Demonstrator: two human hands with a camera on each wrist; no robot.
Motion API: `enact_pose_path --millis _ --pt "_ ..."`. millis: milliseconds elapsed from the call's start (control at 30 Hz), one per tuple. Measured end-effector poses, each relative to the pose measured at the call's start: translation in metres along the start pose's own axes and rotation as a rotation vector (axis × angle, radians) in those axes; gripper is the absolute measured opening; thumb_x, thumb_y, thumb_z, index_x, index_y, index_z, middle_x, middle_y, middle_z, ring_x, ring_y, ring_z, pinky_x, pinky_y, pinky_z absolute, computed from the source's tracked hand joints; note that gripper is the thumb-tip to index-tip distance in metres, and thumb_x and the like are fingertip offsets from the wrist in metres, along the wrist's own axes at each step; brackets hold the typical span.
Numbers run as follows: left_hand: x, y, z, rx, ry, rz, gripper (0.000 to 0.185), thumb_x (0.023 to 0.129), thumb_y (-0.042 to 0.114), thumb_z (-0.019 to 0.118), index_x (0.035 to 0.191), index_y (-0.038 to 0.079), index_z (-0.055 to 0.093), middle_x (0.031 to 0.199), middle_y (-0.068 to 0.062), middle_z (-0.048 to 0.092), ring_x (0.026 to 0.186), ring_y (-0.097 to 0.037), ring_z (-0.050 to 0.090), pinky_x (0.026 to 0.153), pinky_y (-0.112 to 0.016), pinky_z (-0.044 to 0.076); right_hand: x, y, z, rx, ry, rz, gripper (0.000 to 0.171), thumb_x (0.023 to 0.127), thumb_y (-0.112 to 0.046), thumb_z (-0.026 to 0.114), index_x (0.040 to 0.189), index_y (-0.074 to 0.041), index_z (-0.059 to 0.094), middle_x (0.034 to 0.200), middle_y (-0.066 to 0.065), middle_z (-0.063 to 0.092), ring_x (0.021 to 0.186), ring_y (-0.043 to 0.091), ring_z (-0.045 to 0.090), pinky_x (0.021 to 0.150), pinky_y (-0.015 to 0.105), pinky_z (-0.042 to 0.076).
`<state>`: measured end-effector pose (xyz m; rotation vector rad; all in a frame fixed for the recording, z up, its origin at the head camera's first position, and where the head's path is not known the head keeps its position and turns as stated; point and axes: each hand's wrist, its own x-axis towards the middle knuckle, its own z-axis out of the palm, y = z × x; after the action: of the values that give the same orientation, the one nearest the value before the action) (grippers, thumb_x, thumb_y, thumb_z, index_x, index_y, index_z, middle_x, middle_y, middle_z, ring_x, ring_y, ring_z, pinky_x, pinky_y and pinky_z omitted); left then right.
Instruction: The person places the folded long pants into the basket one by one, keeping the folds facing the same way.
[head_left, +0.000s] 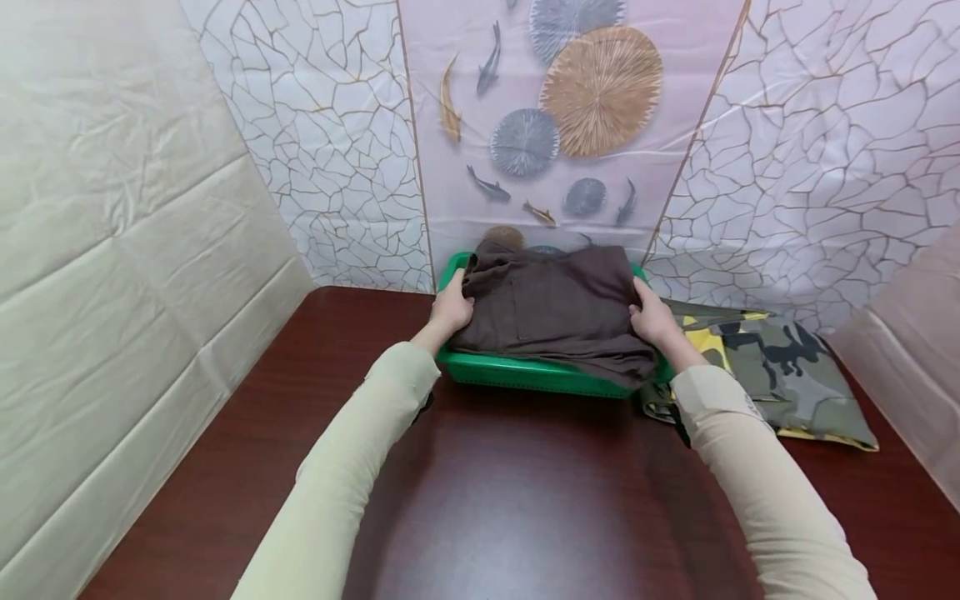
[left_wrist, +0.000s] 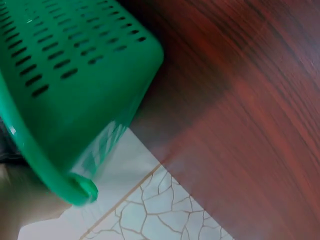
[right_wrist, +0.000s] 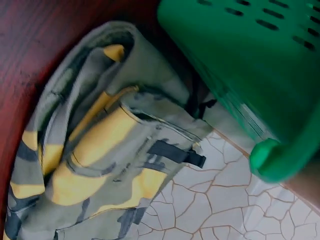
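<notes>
Dark wooden table point(head_left: 525, 500), both hands point(head_left: 452, 310) gripping brown garment point(head_left: 551, 308), crackle-patterned wall point(head_left: 330, 150).

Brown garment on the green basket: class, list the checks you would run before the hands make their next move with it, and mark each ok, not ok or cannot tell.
1. Left hand holds the brown garment's left edge: ok.
2. Right hand holds its right edge: ok.
3. Garment lies wholly inside the green basket: not ok, a fold hangs over the near rim.
4. Basket sits flat on the table: ok in the head view.
5. Camouflage garment is clear of the basket: not ok, it lies against the basket's right side.
6. Anything under the brown garment: cannot tell.
</notes>
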<state>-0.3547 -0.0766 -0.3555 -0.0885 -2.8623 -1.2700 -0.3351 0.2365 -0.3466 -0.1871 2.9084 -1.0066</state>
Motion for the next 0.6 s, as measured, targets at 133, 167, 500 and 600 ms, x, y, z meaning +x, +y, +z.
enact_pose_path --millis 133,167,500,600 --pt "-0.001 0.002 0.007 0.057 0.038 0.017 0.044 0.098 0.007 0.044 0.14 0.015 0.036 0.136 -0.017 0.05 0.119 -0.037 0.051 0.099 -0.048 0.042 0.002 0.0 0.007 -0.041 0.03 0.0 0.058 0.099 -0.001 0.027 0.151 -0.002 0.003 0.148 0.035 0.019 0.129 0.053 0.029 0.102 0.059 0.033" --pt "-0.001 0.002 0.009 0.062 0.047 0.011 0.043 0.098 0.006 0.044 0.139 0.015 0.036 0.135 -0.017 0.05 0.118 -0.037 0.051 0.098 -0.047 0.043 0.003 0.0 0.009 -0.053 0.039 -0.008 0.058 0.099 0.0 0.027 0.151 -0.002 0.004 0.148 0.035 0.021 0.128 0.052 0.032 0.099 0.058 0.036" --pt "-0.001 0.003 0.011 0.059 0.005 -0.049 0.056 0.097 0.003 0.043 0.148 0.01 0.023 0.141 -0.02 0.045 0.124 -0.036 0.048 0.1 -0.045 0.043 0.001 -0.001 0.012 -0.16 0.023 -0.058 0.063 0.097 0.003 0.036 0.151 0.0 0.003 0.132 0.039 0.04 0.105 0.05 0.05 0.077 0.051 0.044" --pt "0.002 0.001 0.012 0.079 -0.039 -0.072 0.061 0.097 0.001 0.04 0.151 0.009 0.013 0.145 -0.021 0.039 0.128 -0.035 0.043 0.1 -0.043 0.042 -0.004 -0.003 0.006 -0.23 -0.101 -0.111 0.063 0.097 -0.001 0.042 0.15 0.003 0.008 0.14 0.04 0.029 0.122 0.052 0.038 0.091 0.059 0.041"
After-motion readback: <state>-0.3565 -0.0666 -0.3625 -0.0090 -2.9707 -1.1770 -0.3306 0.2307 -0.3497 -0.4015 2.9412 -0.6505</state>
